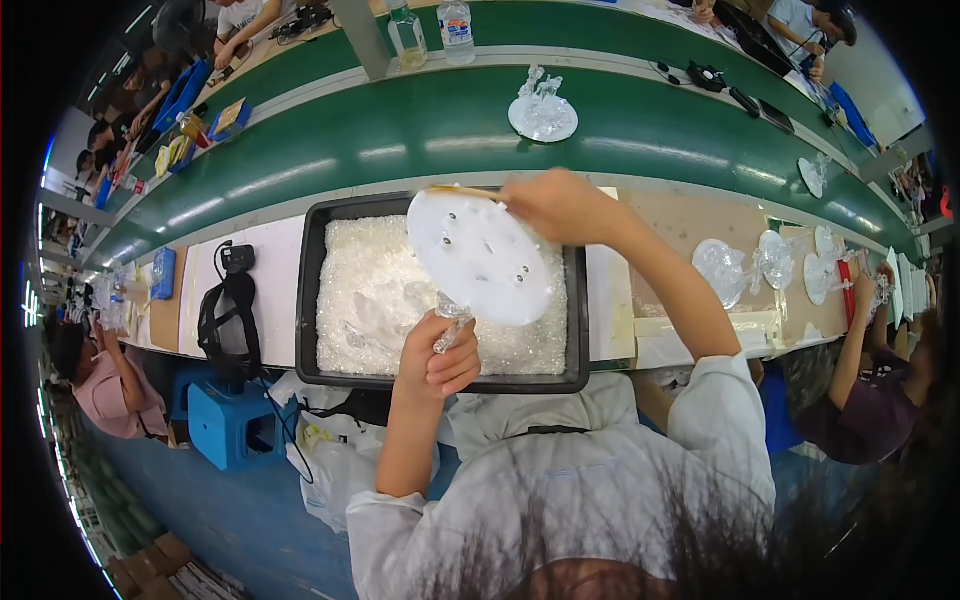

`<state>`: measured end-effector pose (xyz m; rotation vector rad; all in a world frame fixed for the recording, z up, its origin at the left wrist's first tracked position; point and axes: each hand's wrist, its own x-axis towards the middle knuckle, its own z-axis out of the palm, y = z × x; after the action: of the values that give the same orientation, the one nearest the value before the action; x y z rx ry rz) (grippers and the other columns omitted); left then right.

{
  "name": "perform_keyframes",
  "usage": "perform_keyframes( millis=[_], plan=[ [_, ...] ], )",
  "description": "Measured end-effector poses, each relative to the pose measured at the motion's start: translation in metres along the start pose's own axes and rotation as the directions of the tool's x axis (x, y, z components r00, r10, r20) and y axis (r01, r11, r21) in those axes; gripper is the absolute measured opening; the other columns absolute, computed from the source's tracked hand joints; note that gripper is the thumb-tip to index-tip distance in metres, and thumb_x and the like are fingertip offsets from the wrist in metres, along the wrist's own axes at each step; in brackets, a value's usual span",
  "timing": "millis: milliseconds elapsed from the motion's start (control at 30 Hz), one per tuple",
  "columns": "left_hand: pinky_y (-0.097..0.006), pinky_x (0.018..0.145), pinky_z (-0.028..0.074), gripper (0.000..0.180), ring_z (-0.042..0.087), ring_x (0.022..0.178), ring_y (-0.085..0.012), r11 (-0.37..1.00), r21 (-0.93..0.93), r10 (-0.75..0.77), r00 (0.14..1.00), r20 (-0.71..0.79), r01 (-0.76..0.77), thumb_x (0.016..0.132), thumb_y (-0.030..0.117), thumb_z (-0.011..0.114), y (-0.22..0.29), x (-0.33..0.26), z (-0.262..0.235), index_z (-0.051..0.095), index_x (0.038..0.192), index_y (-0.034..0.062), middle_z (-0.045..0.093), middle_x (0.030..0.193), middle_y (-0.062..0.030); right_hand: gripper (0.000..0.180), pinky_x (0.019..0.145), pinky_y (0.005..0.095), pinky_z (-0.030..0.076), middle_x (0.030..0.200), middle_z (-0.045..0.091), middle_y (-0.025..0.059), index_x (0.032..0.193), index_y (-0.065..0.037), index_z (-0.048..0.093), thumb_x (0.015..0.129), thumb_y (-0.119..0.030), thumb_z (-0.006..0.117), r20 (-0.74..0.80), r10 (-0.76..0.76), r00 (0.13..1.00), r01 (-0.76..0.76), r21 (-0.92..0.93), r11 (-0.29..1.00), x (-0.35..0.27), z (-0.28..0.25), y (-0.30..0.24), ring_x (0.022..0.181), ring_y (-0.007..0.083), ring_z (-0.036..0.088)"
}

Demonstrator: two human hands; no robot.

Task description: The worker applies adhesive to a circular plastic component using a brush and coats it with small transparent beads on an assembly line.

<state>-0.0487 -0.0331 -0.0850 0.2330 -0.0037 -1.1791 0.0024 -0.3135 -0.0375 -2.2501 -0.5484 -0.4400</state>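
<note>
My left hand (440, 358) is closed around the clear, glassy body of a figurine, whose white oval base (480, 262) is tilted up above it. The flat face of this base shows several small dark metallic dots. Fingers curled, my right hand (560, 207) grips a thin tan stick (462, 191) that lies along the base's upper edge. Whether its far end is a brush cannot be made out. Beneath both hands is a black tray (312, 290) filled with clear, sparkling granules (375, 265).
Across the green bench stands another clear figurine on a white oval base (543, 118). Several similar pieces (722, 270) lie to the right on cardboard. Two bottles (457, 32) stand at the back. Left are a black mesh item (230, 325) and a blue stool (235, 425). Other people work nearby.
</note>
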Motion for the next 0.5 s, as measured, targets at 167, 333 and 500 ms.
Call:
perform_keyframes(
  millis=[167,333,500],
  plan=[
    [-0.024,0.03,0.037,0.036,0.036,0.03,-0.0066,1.0,0.023,-0.015,1.0,0.004,0.015,0.099,0.026,0.037,-0.005,0.001,0.005,0.045,0.067,0.0113,0.043,0.043,0.0036,0.008,0.069,0.0388,0.053,0.087,0.068,0.0116,0.091,-0.006,0.064,0.086,-0.003,0.059,0.181,0.029,0.983,-0.012,-0.097,0.995,0.0,-0.003,-0.004,0.076,0.033,0.066],
    [-0.025,0.029,0.035,0.039,0.034,0.029,-0.0067,0.995,0.085,-0.053,0.998,-0.014,0.055,0.099,0.025,0.037,-0.005,0.0,0.007,0.041,0.062,0.014,0.042,0.042,0.003,0.011,0.064,0.0423,0.052,0.082,0.067,0.0111,0.092,-0.008,0.064,0.083,-0.003,0.061,-0.018,-0.109,0.994,0.102,-0.228,0.968,0.0,-0.003,0.006,0.072,0.0368,0.063],
    [-0.026,0.03,0.033,0.041,0.035,0.029,-0.0104,0.814,0.539,0.41,0.873,-0.266,-0.218,0.1,0.023,0.044,-0.014,-0.008,0.021,0.042,0.061,0.0121,0.043,0.042,0.0001,0.01,0.05,0.0303,0.042,0.066,0.056,0.0056,0.092,-0.005,0.06,0.097,-0.013,0.056,-0.285,0.173,0.943,-0.197,-0.058,0.979,-0.007,-0.038,-0.015,0.053,0.0151,0.055]
  ],
)
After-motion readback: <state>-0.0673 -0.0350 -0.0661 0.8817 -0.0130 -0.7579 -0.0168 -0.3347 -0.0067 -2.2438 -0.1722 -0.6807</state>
